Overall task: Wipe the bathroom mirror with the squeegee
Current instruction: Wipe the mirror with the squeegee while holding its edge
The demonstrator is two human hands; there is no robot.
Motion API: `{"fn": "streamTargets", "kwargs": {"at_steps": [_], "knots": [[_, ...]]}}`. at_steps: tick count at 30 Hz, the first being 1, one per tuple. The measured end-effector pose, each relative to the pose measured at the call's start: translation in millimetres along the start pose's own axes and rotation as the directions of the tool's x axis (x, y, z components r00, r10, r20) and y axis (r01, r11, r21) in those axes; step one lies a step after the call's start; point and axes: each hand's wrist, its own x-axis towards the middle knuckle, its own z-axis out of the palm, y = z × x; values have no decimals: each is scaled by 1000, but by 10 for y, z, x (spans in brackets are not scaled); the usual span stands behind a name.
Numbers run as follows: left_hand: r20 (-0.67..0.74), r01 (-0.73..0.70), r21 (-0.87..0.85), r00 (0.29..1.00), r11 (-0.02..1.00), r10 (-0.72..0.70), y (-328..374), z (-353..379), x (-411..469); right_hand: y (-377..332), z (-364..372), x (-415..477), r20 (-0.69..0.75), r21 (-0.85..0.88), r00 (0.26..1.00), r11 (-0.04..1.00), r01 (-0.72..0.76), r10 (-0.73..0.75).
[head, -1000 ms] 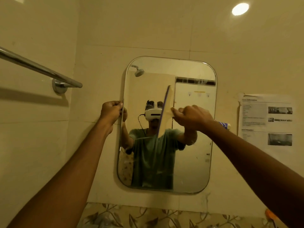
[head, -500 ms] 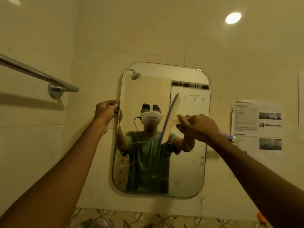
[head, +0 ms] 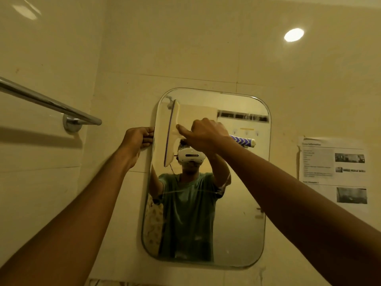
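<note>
mirror (head: 237, 213) hangs on the tiled wall, your left hand (head: 137, 141) pinching its left edge. your right hand (head: 203, 134) grips the squeegee (head: 171, 133), its blade upright against the glass near the top left corner.

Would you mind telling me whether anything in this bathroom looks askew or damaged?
The printed notice on the wall right of the mirror hangs slightly crooked, its left edge wrinkled and lifting. The mirror shows faint streaks across its middle. Nothing else stands out.
</note>
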Motion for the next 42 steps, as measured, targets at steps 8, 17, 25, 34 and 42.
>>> {"fn": "streamTargets", "kwargs": {"at_steps": [8, 17, 25, 34, 42], "knots": [[-76, -43, 84, 996, 996, 49, -42, 82, 21, 989, 25, -661, 39, 84, 981, 978, -191, 188], [-33, -29, 104, 999, 994, 33, 50, 16, 36, 993, 65, -812, -93, 179, 963, 956, -233, 252], [-77, -71, 50, 994, 996, 75, 142, 145, 125, 77, -75, 33, -114, 76, 993, 997, -21, 30], [-68, -74, 33, 995, 997, 76, 90, 139, 169, 634, -318, -94, -114, -13, 986, 992, -123, 120], [-183, -113, 73, 975, 991, 124, 57, 267, 93, 1414, -57, -852, -113, 473, 826, 761, -444, 552]]}}
